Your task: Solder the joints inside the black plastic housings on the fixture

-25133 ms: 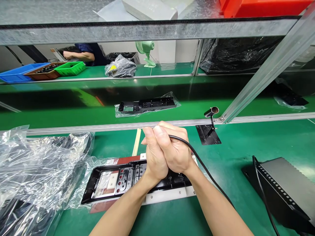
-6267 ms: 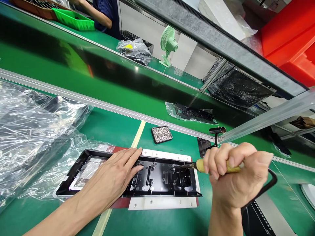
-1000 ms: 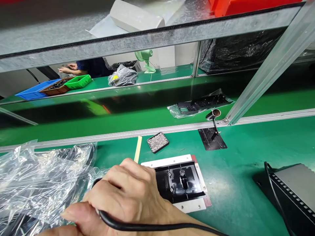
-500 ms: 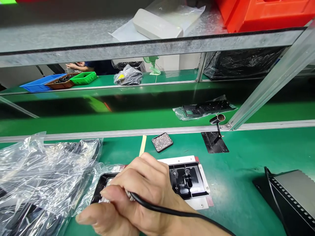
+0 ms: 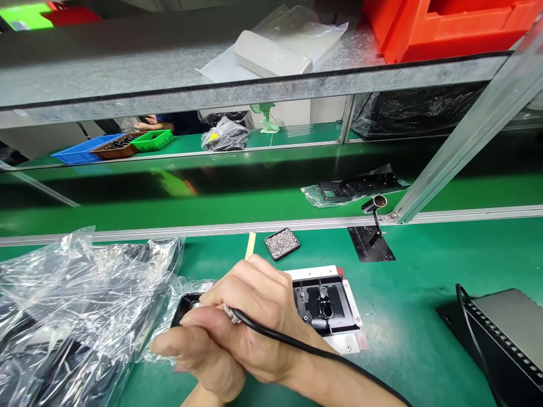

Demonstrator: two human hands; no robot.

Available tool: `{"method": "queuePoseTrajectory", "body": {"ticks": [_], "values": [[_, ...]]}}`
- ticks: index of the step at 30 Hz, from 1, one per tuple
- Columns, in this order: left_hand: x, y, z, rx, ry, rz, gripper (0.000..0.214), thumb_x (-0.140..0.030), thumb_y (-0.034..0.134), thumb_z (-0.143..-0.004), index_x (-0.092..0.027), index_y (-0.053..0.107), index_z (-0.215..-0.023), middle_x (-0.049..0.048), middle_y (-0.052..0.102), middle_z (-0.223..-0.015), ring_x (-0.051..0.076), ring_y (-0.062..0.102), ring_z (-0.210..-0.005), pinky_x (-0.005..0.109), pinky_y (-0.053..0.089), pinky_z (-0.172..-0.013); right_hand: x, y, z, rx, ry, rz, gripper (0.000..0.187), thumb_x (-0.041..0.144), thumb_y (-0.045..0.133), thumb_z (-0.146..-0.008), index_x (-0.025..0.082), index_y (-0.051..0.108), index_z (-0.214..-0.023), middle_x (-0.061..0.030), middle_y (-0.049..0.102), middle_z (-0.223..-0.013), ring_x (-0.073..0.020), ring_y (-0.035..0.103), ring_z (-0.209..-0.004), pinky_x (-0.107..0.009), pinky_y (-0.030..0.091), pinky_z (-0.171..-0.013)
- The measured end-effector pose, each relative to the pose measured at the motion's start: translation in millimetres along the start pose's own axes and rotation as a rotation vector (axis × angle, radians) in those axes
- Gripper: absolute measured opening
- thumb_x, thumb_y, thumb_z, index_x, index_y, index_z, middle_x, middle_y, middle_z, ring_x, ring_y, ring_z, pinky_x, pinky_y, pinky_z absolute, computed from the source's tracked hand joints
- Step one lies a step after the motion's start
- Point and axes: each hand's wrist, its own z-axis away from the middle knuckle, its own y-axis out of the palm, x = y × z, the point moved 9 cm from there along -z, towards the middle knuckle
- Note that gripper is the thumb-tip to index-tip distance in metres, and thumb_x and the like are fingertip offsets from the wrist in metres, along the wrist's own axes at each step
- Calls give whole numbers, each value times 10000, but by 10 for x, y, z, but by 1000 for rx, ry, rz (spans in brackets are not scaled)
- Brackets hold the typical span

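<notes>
In the lower middle, my right hand is closed around the end of a black-corded tool, whose body the hand hides. Its black cord leaves the fist through a whitish wrapped piece and runs down along my forearm. My left hand is pressed close below and left of the right one, thumb pointing left. Its other fingers are curled out of sight, and what they hold is hidden. Both hands are over a black plastic housing lying in a white-edged fixture; the housing's left end shows beyond my fingers.
A small black tray of tiny metal parts lies behind the hands. Clear plastic bags pile up at left. A black stand with a tube is at right, near a dark grey case. A metal shelf crosses above.
The view has shifted a little, so most things sit slightly farther right. Both hands keep their hold close together, with more of the left wrist showing.
</notes>
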Motion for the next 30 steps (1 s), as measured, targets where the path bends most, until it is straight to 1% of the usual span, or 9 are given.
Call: {"method": "queuePoseTrajectory", "body": {"ticks": [2,3,6,8,13,17,22,27,30], "values": [[-62,-104,13,-98,106,-27,719,-811,634,-691,-226,271,-484,-48,167,-492,125,189,-468,281,374,-393,-37,13,3,-20,0,13,490,538,371,-1017,232,695,-812,-10,679,-771,-135,597,-772,-299,473,-749],[-76,-112,23,-100,137,-35,709,-802,608,-726,-225,275,-483,-48,177,-492,123,190,-466,281,362,-389,-48,18,2,-29,-7,10,485,545,382,-1012,233,690,-806,-9,675,-763,-134,596,-766,-297,470,-741],[21,44,47,71,57,-49,713,-862,422,-787,-220,373,-482,-31,334,-504,121,304,-474,294,386,-418,-65,18,-16,-37,-11,-22,465,530,396,-1013,228,675,-794,-5,683,-770,-133,590,-756,-304,463,-725],[96,149,76,164,-19,-38,742,-901,347,-774,-212,436,-512,-7,431,-546,133,387,-507,300,415,-451,-80,-12,-31,-37,23,-48,417,482,422,-1018,228,671,-799,-7,700,-799,-138,589,-763,-315,466,-735],[214,313,95,291,-113,72,714,-900,347,-777,-217,472,-611,12,512,-633,152,491,-581,301,492,-554,-78,-90,-55,-17,67,-116,328,403,464,-1006,224,692,-851,-7,731,-863,-159,614,-806,-350,493,-800],[293,356,98,331,-164,154,657,-844,366,-830,-216,501,-690,32,557,-730,172,539,-700,318,534,-700,-111,-160,-59,-86,71,-131,239,339,531,-981,238,726,-889,-28,731,-946,-185,645,-964,-371,512,-893],[373,483,225,486,-300,263,727,-895,299,-793,-209,536,-747,79,587,-777,252,620,-837,374,551,-725,-120,-172,-90,-96,96,-129,234,357,579,-955,232,707,-1107,-31,726,-1034,-168,649,-1005,-346,520,-905],[317,254,148,307,-120,179,596,-808,419,-843,-224,497,-752,38,556,-796,212,601,-840,331,540,-775,14,-38,-146,66,38,-177,317,288,420,-1029,240,726,-958,1,757,-1004,-142,674,-976,-331,504,-933],[291,220,117,305,-36,130,598,-782,322,-897,-222,453,-734,11,504,-768,167,543,-743,316,536,-732,-21,20,-148,103,63,-169,364,341,408,-1039,230,724,-895,-6,757,-924,-151,667,-889,-335,499,-870]]}}
